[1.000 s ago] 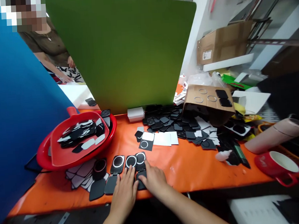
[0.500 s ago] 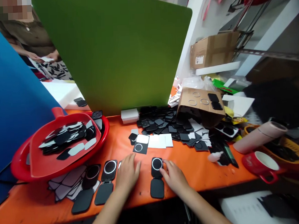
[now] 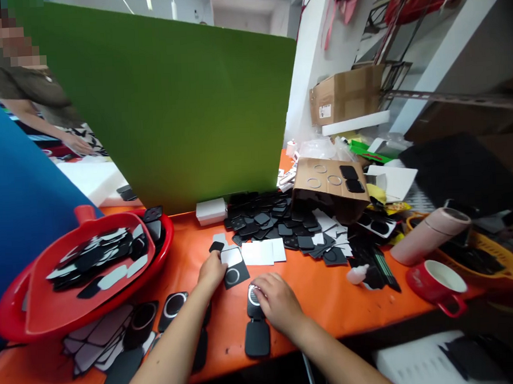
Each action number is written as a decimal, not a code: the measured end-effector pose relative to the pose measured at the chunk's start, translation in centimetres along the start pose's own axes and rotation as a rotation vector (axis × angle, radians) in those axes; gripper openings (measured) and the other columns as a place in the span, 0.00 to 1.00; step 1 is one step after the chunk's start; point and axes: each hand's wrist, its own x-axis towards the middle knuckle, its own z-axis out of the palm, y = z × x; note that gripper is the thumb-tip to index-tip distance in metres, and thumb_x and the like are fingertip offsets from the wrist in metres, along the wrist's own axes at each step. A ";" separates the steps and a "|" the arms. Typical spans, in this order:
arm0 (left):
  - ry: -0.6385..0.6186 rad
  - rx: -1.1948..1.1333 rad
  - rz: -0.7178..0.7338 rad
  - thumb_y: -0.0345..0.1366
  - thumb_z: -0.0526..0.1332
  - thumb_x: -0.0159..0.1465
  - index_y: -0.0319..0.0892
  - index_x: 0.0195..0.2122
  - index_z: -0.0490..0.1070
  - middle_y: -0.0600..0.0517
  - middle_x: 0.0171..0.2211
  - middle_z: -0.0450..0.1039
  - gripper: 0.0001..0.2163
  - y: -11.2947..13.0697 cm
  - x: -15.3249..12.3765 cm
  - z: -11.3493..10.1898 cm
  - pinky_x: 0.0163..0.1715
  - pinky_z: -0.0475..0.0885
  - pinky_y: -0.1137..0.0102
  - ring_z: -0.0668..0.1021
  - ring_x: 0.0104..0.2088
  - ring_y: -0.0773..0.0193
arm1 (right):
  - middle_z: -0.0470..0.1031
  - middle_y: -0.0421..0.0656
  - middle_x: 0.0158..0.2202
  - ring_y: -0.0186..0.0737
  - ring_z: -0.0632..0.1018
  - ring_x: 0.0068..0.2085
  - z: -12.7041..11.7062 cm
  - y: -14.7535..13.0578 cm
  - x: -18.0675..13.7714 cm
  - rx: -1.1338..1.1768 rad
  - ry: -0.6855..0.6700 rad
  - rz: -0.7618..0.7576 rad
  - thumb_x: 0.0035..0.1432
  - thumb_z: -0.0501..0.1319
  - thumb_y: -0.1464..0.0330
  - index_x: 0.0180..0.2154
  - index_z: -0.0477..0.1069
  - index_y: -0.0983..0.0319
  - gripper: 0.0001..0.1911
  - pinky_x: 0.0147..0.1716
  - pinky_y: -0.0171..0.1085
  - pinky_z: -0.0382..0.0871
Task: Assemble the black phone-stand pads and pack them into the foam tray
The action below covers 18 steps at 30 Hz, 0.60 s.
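My left hand (image 3: 212, 271) reaches forward, its fingers closed at the left edge of a dark card with a white ring (image 3: 234, 277) and a white upper part. My right hand (image 3: 277, 298) curls over the upper panel of a hinged black pad, which has a pale ring partly covered by the fingers. That pad's plain lower panel (image 3: 257, 338) lies flat on the orange table. More hinged black pads with rings (image 3: 175, 304) lie left of my left forearm, which partly hides them.
A red basin (image 3: 13, 308) holding a red tray of black and white pieces stands at left. Black pads (image 3: 262, 219) are heaped before a green partition (image 3: 170, 116). A cardboard box (image 3: 324, 180), pink bottle (image 3: 431, 234) and red mug (image 3: 431, 289) are at right. Another person stands behind the partition.
My left hand has moved forward from beside the pads to the ringed card. My right hand has shifted from the pad's right edge onto its upper panel. The camera view has shifted too.
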 end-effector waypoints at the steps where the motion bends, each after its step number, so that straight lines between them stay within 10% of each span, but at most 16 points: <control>1: -0.025 -0.065 -0.004 0.37 0.58 0.58 0.37 0.31 0.67 0.53 0.29 0.68 0.07 0.1 -0.4 -0.2 0.33 0.66 0.66 0.72 0.30 0.65 | 0.71 0.42 0.39 0.39 0.69 0.41 0.2 0.0 0.7 -0.007 0.014 -0.052 0.57 0.52 0.72 0.40 0.68 0.58 0.10 0.41 0.38 0.64; 6: -0.214 -0.506 -0.018 0.40 0.60 0.54 0.40 0.25 0.65 0.60 0.16 0.59 0.09 1.3 -4.5 -0.7 0.22 0.63 0.76 0.67 0.19 0.72 | 0.70 0.45 0.45 0.43 0.67 0.48 1.1 0.6 3.3 -0.140 0.061 -0.365 0.57 0.52 0.72 0.47 0.66 0.59 0.15 0.47 0.43 0.61; 13: -0.424 -1.012 -0.181 0.36 0.62 0.53 0.38 0.32 0.68 0.54 0.24 0.68 0.08 1.3 -11.2 -0.4 0.23 0.67 0.80 0.70 0.21 0.74 | 0.72 0.46 0.40 0.39 0.70 0.42 -0.1 0.4 2.2 -0.199 0.012 -0.695 0.59 0.50 0.73 0.45 0.65 0.63 0.13 0.39 0.38 0.66; 18: -0.470 -1.129 -0.278 0.34 0.61 0.55 0.38 0.28 0.66 0.55 0.20 0.66 0.06 0.7 -12.3 0.2 0.22 0.68 0.79 0.71 0.20 0.73 | 0.72 0.45 0.39 0.37 0.71 0.38 -0.5 -0.2 1.5 -0.164 -0.076 -0.638 0.60 0.49 0.72 0.46 0.65 0.62 0.13 0.36 0.35 0.66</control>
